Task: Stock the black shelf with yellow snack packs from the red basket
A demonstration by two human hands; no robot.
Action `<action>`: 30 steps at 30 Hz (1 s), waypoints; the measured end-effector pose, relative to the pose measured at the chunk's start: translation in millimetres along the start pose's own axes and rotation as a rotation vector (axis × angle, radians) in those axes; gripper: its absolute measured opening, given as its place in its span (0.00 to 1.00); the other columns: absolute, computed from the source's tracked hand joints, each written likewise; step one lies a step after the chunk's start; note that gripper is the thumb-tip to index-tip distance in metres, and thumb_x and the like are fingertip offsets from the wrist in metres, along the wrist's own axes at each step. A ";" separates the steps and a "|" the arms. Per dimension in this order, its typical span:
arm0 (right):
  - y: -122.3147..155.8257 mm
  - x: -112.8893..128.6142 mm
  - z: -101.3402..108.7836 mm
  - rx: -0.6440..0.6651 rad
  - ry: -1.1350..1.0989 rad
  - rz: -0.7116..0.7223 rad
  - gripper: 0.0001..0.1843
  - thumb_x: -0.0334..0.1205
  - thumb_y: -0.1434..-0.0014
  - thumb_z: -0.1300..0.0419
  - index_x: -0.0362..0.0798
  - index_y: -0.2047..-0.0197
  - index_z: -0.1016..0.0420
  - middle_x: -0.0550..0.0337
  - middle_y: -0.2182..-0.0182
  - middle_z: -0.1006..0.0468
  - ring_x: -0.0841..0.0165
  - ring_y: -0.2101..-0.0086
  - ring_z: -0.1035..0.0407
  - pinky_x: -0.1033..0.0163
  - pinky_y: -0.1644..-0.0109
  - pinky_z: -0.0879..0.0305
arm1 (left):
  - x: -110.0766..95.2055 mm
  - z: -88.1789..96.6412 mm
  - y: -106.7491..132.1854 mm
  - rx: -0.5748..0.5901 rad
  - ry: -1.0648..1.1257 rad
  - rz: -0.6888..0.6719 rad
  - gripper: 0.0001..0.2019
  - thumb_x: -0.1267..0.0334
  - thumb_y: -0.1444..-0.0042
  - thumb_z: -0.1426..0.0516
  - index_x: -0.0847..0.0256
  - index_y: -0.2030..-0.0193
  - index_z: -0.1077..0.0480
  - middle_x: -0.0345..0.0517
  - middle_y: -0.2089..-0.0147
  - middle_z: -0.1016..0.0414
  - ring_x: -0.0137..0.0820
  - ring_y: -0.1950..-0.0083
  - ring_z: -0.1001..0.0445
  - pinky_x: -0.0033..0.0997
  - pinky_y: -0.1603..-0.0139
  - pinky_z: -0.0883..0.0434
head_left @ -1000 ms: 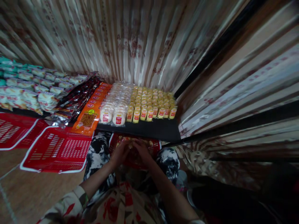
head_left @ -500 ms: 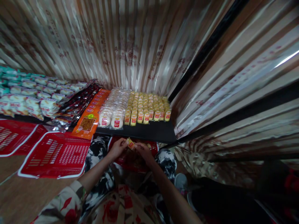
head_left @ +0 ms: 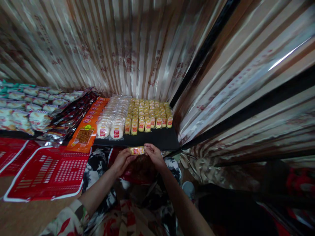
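Note:
Between my two hands, just in front of the shelf edge, is a small yellow-wrapped snack packet (head_left: pixel 137 150) with a red label, lying sideways. My left hand (head_left: pixel 123 160) grips its left end. The fingers of my right hand (head_left: pixel 154 154) pinch its right end. Rows of matching yellow snack packets (head_left: pixel 149 114) stand on the black shelf (head_left: pixel 152 139) beyond my hands. Left of those are clear-wrapped white round crackers (head_left: pixel 116 131) with red labels. Below my hands, a dark red container (head_left: pixel 142 173) sits between my knees, its contents too dark to make out.
Red baskets (head_left: pixel 71 168) with white rims stand at the left. An orange snack bag (head_left: pixel 83 136), dark shiny packets (head_left: pixel 71 113) and white bread-like packets (head_left: pixel 39 121) line the shelf leftward. Corrugated sheeting (head_left: pixel 137 49) rises behind, with a black bar (head_left: pixel 204 52) slanting down at the right.
The snack packet has turned from tilted to nearly level, its long side now showing. My hands hold it at both ends. The view has shifted a little to the right.

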State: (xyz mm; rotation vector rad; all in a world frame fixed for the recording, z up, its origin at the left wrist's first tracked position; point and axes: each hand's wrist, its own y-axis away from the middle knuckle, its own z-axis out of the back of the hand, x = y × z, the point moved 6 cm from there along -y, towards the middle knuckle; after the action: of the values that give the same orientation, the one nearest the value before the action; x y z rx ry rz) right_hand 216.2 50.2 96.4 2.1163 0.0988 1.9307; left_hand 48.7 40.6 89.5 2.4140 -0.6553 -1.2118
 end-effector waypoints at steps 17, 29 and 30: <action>1.1 12.7 0.8 -0.115 -0.133 0.140 0.25 0.47 0.53 0.37 0.49 0.53 0.34 0.56 0.63 0.22 0.65 0.62 0.27 0.60 0.56 0.31 | 27.1 -44.1 -19.6 0.080 0.136 -0.024 0.11 0.67 0.51 0.42 0.62 0.59 0.31 0.46 0.55 0.24 0.31 0.56 0.25 0.29 0.54 0.28; -60.1 42.2 69.7 -0.340 0.275 0.368 0.31 0.49 0.48 0.44 0.45 0.43 0.34 0.54 0.61 0.28 0.67 0.65 0.33 0.61 0.58 0.33 | -1.0 -98.3 -35.3 0.038 -1.042 -0.725 0.20 0.76 0.51 0.51 0.65 0.51 0.32 0.54 0.47 0.33 0.36 0.48 0.31 0.39 0.42 0.35; -65.0 45.5 71.7 -0.341 0.324 0.389 0.30 0.48 0.48 0.44 0.45 0.43 0.34 0.54 0.61 0.28 0.67 0.65 0.33 0.61 0.58 0.33 | -2.0 -106.7 -36.1 0.080 -1.106 -0.774 0.21 0.76 0.51 0.51 0.64 0.50 0.32 0.54 0.44 0.34 0.38 0.44 0.34 0.40 0.39 0.38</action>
State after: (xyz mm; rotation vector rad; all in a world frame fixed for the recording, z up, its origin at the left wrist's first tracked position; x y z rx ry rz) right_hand 300.4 112.1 119.2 1.6792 -0.5778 2.2933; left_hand 143.5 83.2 133.1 1.8882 0.0603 -2.9111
